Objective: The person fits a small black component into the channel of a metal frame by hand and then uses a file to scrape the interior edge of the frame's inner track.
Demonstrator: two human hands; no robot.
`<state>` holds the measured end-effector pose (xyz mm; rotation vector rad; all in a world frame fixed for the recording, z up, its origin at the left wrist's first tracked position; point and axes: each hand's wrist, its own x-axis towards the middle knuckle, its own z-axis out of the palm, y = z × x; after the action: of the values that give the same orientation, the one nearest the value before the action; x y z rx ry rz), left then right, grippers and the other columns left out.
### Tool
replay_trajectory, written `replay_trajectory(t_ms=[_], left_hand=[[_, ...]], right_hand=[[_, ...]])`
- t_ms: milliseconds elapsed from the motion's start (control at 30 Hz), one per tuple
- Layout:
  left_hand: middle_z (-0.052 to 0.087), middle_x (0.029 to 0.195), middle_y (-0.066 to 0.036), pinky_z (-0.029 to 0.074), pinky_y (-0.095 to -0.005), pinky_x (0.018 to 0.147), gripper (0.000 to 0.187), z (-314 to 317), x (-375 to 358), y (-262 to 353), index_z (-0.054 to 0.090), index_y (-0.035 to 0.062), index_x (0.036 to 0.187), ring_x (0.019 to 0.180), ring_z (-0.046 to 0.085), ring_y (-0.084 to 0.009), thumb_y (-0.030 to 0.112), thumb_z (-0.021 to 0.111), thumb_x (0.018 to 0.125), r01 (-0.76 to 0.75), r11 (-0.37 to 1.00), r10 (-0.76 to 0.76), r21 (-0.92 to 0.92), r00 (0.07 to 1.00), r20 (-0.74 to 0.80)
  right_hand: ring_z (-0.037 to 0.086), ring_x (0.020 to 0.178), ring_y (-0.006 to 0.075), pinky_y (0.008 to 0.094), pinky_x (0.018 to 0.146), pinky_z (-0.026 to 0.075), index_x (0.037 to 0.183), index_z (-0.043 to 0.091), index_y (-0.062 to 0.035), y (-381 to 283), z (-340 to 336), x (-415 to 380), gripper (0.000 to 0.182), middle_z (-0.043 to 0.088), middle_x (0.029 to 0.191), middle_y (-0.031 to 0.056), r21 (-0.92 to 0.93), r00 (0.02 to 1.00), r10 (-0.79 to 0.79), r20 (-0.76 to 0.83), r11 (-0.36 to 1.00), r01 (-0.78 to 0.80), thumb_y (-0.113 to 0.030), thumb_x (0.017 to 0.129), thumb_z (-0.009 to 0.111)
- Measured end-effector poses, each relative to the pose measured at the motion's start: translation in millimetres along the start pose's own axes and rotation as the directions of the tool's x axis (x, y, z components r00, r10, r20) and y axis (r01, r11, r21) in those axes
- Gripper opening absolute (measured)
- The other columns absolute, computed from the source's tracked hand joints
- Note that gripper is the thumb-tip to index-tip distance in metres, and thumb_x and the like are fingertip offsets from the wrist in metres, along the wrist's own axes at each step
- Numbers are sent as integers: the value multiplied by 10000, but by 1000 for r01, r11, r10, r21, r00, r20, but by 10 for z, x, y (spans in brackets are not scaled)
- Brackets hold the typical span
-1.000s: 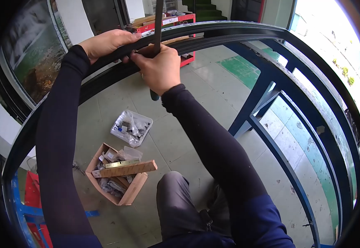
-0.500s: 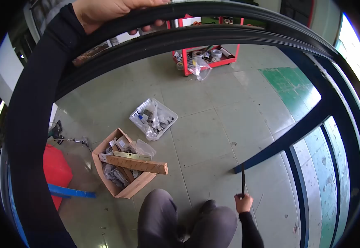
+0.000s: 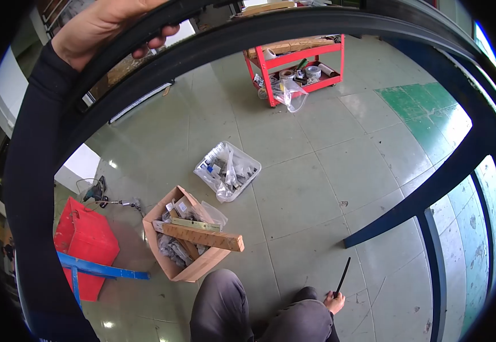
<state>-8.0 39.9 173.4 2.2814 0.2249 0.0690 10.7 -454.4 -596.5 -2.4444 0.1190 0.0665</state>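
Observation:
A long black frame bar (image 3: 293, 27) curves across the top of the view. My left hand (image 3: 108, 28) is wrapped around it at the upper left, with fingertips showing below its edge. Low in the view, beside my right knee, my right hand (image 3: 333, 302) grips a thin black strip (image 3: 344, 273) that points up and slightly right. The strip is apart from the dark blue frame leg (image 3: 396, 219), whose end rests near the floor to the right.
A cardboard box (image 3: 171, 272) of parts and a clear plastic bin (image 3: 201, 174) stand on the floor ahead. Behind them is a red cart (image 3: 265, 77). A red container (image 3: 88, 239), a blue support (image 3: 108, 270) and a power drill (image 3: 97, 191) are at the left.
My left hand and the bar have shifted left in view. My right hand has moved lower, and the strip now tilts and is away from the blue leg's end.

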Motion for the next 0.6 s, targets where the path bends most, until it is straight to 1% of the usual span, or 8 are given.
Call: replay_trajectory(t_ms=[67,100,200,233,300,400,500,600], left_hand=[[606,941,-31,509,-164,571,440,-3,-29,5,470,60,1373,730,597,-37,384,492,1075,18,1000,-19,-24,999,-41],[612,919,-20,510,-163,572,408,92,-46,42,514,57,1310,729,597,-34,389,494,1074,33,999,-33,-2,994,-108],[615,890,-3,505,-159,568,394,50,-5,56,558,45,1248,730,598,-29,393,504,1070,17,1000,-17,21,1000,-19],[621,875,17,495,-161,577,383,63,-8,97,604,44,1188,735,596,-22,397,524,1063,38,999,-38,7,999,5],[625,881,22,494,-166,592,376,63,-3,36,615,46,1172,743,596,-18,396,537,1058,-22,997,23,78,1000,-13],[634,887,28,499,-175,619,350,127,-61,160,629,49,1154,755,599,-18,377,578,1041,-6,998,9,66,999,-38],[643,872,17,540,-188,650,340,23,57,70,632,53,1156,760,628,-35,360,634,1011,30,997,-29,-69,999,27],[647,864,9,561,-202,661,335,-80,128,68,635,59,1153,761,644,-46,356,652,999,89,996,-88,-20,994,65]], right_hand=[[664,740,278,403,713,531,960,636,-13,-159,-208,82,250,668,796,119,202,989,20,145,978,-49,-60,736,739],[641,694,200,344,673,531,1134,592,-13,-496,-561,95,420,658,797,105,277,974,2,228,959,-67,-45,731,707],[619,646,167,319,646,531,1308,522,-12,-1051,-1401,195,566,652,838,91,453,890,-376,258,861,232,-27,762,673],[622,659,164,311,651,531,1340,501,-10,-1216,-1685,238,570,652,868,95,432,859,-299,416,896,103,-21,791,653],[628,685,159,295,662,530,1405,457,-7,-1555,-2227,260,580,650,927,103,329,715,-122,689,931,-158,-8,847,613],[639,710,173,306,663,534,1467,385,-11,-2236,-2944,140,550,637,986,123,523,621,-345,703,843,-124,-10,946,561],[638,709,179,309,652,526,1499,328,-11,-3163,-3604,-111,539,631,964,131,689,510,-516,688,684,-238,-57,1008,545],[630,694,177,302,646,513,1536,265,-19,-3904,-4040,-264,581,609,983,132,738,383,-643,663,648,-188,-102,1029,535]])
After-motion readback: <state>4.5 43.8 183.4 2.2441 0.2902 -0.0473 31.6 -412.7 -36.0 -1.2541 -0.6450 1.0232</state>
